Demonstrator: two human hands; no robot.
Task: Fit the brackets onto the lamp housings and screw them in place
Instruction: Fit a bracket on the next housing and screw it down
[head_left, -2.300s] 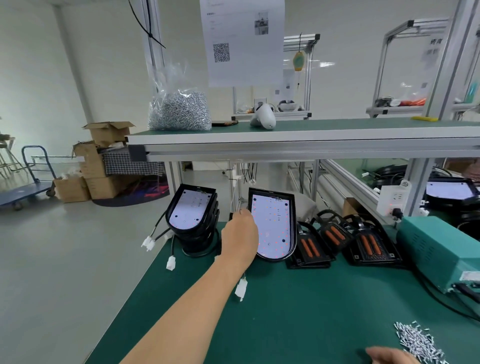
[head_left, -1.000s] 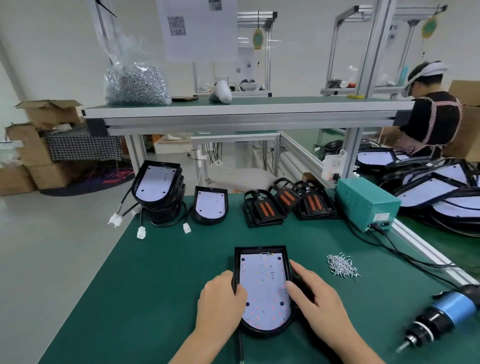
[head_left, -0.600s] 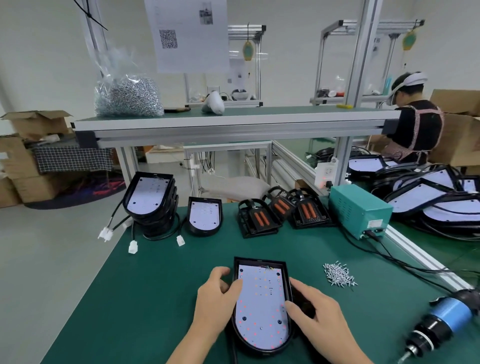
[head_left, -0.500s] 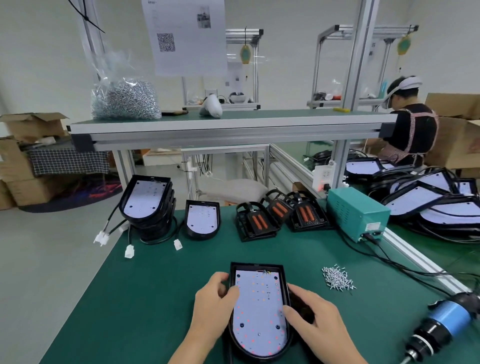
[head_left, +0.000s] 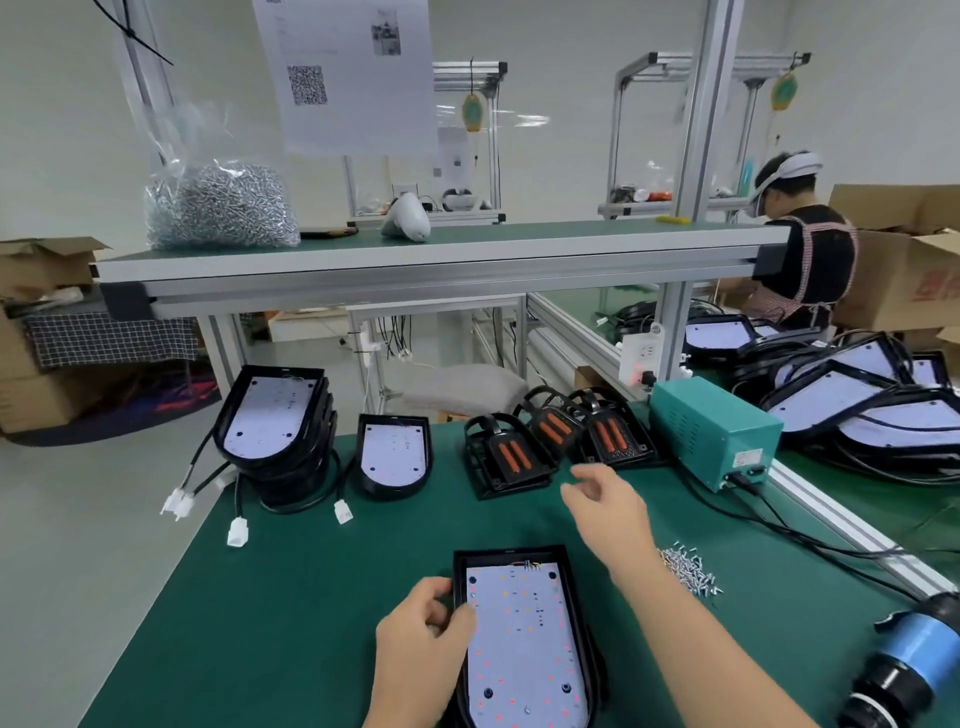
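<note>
Green bench mat (head_left: 291, 597) carries the lamp housing (head_left: 524, 639) at lower centre. The left hand (head_left: 421, 639) pinches its edge. The right hand (head_left: 608, 512), fingers loosely spread, should take the nearest bracket (head_left: 506, 460) squarely.

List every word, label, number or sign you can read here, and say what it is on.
No text here reads clearly.
On the hanging paper sheet: a QR code and a small photo; the printed lines are blurred.
On the teal power box: a label sticker, too small to read.
On the cardboard box: red print, cut off and blurred.
On the hanging oval tag: markings blurred.
</note>
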